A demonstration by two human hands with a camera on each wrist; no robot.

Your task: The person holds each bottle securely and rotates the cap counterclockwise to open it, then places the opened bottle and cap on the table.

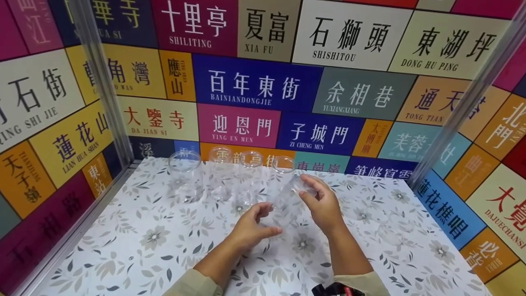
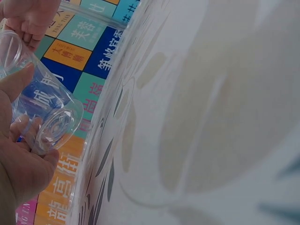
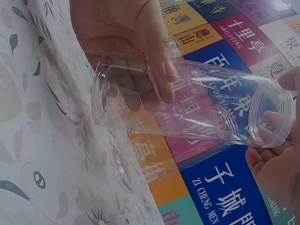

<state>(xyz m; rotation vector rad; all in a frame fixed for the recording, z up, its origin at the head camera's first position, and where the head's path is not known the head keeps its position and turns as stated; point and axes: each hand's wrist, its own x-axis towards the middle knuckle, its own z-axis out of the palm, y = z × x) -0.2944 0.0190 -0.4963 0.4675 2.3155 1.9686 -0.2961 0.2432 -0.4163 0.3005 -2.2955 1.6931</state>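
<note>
Between my hands a clear jar is held tilted above the table. My right hand grips its upper end; in the right wrist view the threaded neck lies between that thumb and curled fingers. Around the lower end curves my left hand, thumb on the near side and fingers seen through the clear wall. The left wrist view shows the jar's round base close to the left fingers. Inside, the jar looks bare.
Several clear jars stand in a row at the back, a wide jar leftmost. Faint clear round things lie at the right, kind unclear. A floral cloth covers the table. Panels with printed signs rise behind and beside it.
</note>
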